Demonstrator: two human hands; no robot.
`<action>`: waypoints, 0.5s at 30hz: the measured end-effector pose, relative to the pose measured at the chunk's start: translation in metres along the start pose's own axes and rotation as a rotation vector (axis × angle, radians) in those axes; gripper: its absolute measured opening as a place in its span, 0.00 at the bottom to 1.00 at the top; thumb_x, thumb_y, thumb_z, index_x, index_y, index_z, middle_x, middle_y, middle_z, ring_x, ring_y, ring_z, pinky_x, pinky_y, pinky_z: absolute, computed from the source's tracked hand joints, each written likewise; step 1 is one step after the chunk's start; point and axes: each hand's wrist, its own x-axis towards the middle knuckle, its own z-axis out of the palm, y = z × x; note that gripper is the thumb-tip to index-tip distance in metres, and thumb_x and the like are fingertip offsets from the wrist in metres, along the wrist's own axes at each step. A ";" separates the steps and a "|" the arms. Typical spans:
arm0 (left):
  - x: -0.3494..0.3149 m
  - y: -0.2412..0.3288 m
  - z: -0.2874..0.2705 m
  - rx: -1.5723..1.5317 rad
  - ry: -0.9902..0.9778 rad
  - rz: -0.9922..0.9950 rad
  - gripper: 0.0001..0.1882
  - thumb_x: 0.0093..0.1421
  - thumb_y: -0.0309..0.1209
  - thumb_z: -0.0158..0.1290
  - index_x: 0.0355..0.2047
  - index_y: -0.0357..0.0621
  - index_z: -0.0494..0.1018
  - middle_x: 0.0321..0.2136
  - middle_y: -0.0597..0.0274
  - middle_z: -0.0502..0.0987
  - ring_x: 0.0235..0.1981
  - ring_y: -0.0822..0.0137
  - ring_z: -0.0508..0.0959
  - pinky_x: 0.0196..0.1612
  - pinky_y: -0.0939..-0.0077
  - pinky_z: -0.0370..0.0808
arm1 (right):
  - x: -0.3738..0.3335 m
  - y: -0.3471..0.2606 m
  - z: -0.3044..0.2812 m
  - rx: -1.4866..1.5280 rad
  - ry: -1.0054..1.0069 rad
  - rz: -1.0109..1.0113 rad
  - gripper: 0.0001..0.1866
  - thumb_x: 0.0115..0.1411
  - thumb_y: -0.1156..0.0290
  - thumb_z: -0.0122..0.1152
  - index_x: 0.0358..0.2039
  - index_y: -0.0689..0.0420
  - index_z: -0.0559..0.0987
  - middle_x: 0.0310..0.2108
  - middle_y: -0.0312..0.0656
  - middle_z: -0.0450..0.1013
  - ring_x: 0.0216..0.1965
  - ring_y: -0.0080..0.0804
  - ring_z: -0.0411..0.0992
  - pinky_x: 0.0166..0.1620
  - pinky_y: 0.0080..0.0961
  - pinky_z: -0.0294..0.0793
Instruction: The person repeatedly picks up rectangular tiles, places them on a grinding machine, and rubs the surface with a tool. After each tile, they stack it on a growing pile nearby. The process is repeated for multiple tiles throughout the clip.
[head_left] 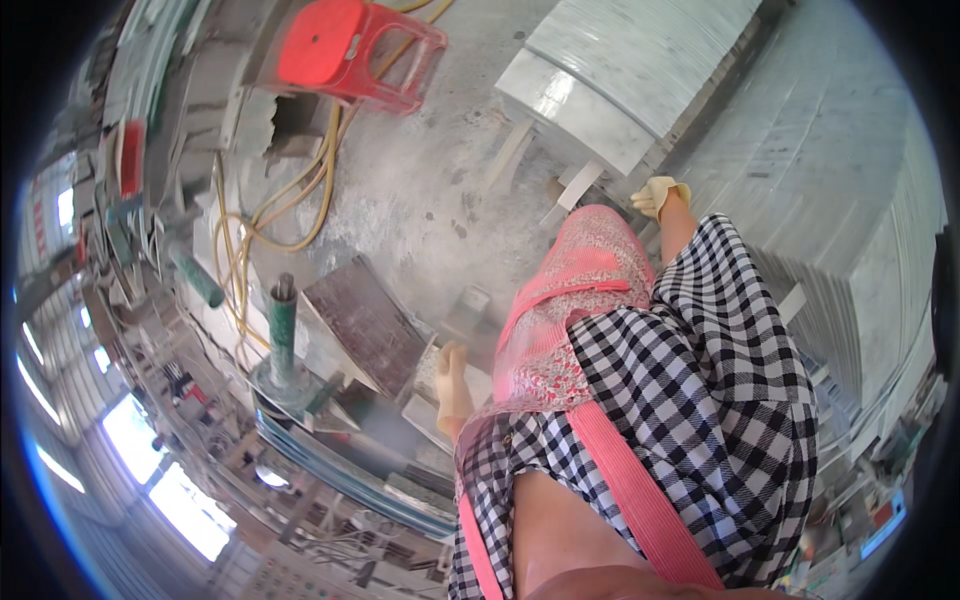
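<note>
Both my hands wear cream-coloured gloves. My left hand [452, 385] hangs low at my left side, beside a dark brown board [368, 322]; its fingers stretch forward, with nothing visible in them. Out to the right, my right hand [661, 197] is by the near corner of a stack of pale, grey-veined slabs [590, 120]. Its fingers are loosely bent and somewhat apart, holding nothing that I can see. Whether they touch the stack is unclear. A pink patterned apron [570, 290] covers my front over a black-and-white checked garment.
A red plastic stool [325, 45] stands far left, near yellow hoses [325, 190] looping over the dusty floor. A green upright post [283, 335] rises on a base at left. Large wrapped slabs [800, 170] fill the right side. Pale strips [580, 185] jut out beneath the slab stack.
</note>
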 end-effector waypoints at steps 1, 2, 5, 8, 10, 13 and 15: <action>-0.006 -0.013 0.000 -0.090 0.039 -0.035 0.25 0.66 0.40 0.54 0.57 0.37 0.70 0.50 0.55 0.75 0.53 0.66 0.73 0.57 0.70 0.68 | -0.004 -0.005 0.009 -0.046 -0.024 0.127 0.22 0.64 0.63 0.43 0.37 0.61 0.85 0.35 0.47 0.83 0.39 0.43 0.81 0.45 0.36 0.79; -0.013 -0.028 0.000 -0.183 0.064 -0.076 0.25 0.64 0.40 0.55 0.55 0.37 0.71 0.51 0.55 0.74 0.54 0.65 0.71 0.58 0.67 0.66 | -0.010 -0.009 0.015 -0.509 -0.125 -0.053 0.22 0.64 0.60 0.45 0.38 0.62 0.85 0.35 0.47 0.83 0.39 0.44 0.81 0.45 0.35 0.80; -0.030 -0.071 -0.010 -0.314 0.014 -0.264 0.24 0.66 0.39 0.53 0.58 0.41 0.69 0.49 0.57 0.73 0.48 0.68 0.72 0.54 0.70 0.68 | -0.030 -0.019 0.036 -1.360 -0.227 -0.423 0.24 0.63 0.54 0.48 0.41 0.62 0.84 0.36 0.48 0.82 0.40 0.46 0.81 0.46 0.34 0.80; -0.048 -0.115 -0.017 -0.298 0.015 -0.286 0.24 0.65 0.40 0.53 0.58 0.40 0.69 0.49 0.56 0.74 0.48 0.67 0.72 0.55 0.70 0.68 | -0.047 -0.028 0.056 -1.089 -0.091 -0.277 0.25 0.63 0.52 0.49 0.44 0.61 0.83 0.33 0.51 0.82 0.36 0.44 0.81 0.43 0.35 0.79; -0.060 -0.140 -0.018 -0.286 0.033 -0.301 0.25 0.65 0.40 0.53 0.58 0.40 0.69 0.49 0.56 0.74 0.49 0.67 0.72 0.55 0.70 0.68 | -0.055 -0.037 0.074 -0.877 -0.137 -0.295 0.24 0.63 0.53 0.49 0.42 0.61 0.82 0.29 0.53 0.81 0.31 0.45 0.81 0.39 0.38 0.79; -0.078 -0.163 -0.019 -0.268 0.060 -0.310 0.25 0.65 0.40 0.53 0.58 0.39 0.69 0.50 0.56 0.74 0.49 0.66 0.72 0.55 0.70 0.68 | -0.063 -0.064 0.105 -1.000 -0.159 -0.676 0.22 0.62 0.56 0.49 0.40 0.61 0.83 0.28 0.52 0.81 0.29 0.48 0.80 0.36 0.41 0.79; -0.090 -0.170 -0.018 -0.263 0.071 -0.319 0.25 0.65 0.40 0.53 0.58 0.39 0.69 0.50 0.55 0.74 0.49 0.66 0.72 0.55 0.70 0.68 | -0.070 -0.079 0.130 -1.277 -0.088 -0.978 0.18 0.59 0.58 0.51 0.42 0.54 0.83 0.35 0.49 0.81 0.37 0.44 0.80 0.42 0.41 0.77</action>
